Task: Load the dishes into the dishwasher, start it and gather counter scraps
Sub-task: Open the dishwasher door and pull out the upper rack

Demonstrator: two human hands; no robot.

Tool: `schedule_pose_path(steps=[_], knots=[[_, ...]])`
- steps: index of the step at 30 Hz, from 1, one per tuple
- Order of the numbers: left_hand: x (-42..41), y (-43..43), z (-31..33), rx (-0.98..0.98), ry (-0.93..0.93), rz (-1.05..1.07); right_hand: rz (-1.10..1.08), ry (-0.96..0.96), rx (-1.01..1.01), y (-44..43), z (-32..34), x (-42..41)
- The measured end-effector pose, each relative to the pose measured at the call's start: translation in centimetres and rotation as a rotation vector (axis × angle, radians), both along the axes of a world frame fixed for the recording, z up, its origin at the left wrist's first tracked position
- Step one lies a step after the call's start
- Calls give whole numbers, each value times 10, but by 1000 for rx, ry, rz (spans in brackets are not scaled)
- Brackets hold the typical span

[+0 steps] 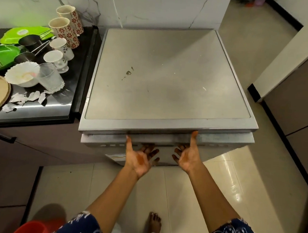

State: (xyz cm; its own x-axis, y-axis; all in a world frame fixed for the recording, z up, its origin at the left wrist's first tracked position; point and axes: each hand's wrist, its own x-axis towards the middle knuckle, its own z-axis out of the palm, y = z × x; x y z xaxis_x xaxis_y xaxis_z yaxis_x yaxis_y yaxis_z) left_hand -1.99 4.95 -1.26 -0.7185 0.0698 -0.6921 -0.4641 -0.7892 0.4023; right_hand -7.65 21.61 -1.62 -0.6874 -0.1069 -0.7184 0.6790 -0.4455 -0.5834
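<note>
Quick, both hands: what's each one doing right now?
Left hand: palm up, grips the dishwasher door at its top edge.
Right hand: same grip on the door.

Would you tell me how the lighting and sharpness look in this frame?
Head view: wide-angle bowing bends the edges of the grey steel dishwasher; glare streaks the glossy cream floor tiles; a green flare tints the white marble wall; the left hand and right hand look slightly blurred.
</note>
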Motion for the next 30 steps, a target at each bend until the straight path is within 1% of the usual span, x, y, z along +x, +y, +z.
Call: schedule_pose_path(steps=[2,4,6,7,8,9,11,12,13,14,15,16,17,18,19,21,22,25,30], knots=[[22,-4,-4,24,-21,-68,56,-41,13,12,-5,17],[38,-9,-8,37,-18,-113,84,-84,-64,22,-8,32],[46,-10,-8,-5,-21,-127,161,-80,-59,29,-5,40],[46,-10,-8,-66,-36,-136,221,-68,9,30,-1,42],[47,-10,-5,-156,-67,-152,307,-44,139,31,4,45],[49,-10,0,-264,-105,-181,411,6,317,32,10,48],[53,-12,17,-594,-149,-278,570,209,749,40,19,55],[54,-15,26,-825,-124,-333,612,348,968,45,22,57],[55,-19,33,-1110,-63,-403,628,490,1152,49,25,56],[54,-22,38,-1416,26,-489,603,638,1285,50,27,53],[50,-25,42,-1676,140,-554,562,781,1366,50,29,48],[44,-27,44,-1840,261,-590,552,892,1414,48,29,41],[36,-27,45,-1935,352,-642,599,952,1448,46,29,32],[27,-27,42,-1997,404,-722,693,965,1478,44,28,23],[17,-26,38,-2038,415,-846,820,950,1512,42,26,13],[3,-27,31,-2058,356,-1071,1057,911,1565,43,23,-1],[-1,-30,28,-2052,317,-1127,1133,890,1562,43,22,-5],[-3,-34,20,-2022,279,-1162,1225,859,1520,46,22,-7],[19,-27,9,-1965,294,-1147,1308,814,1516,46,21,8]])
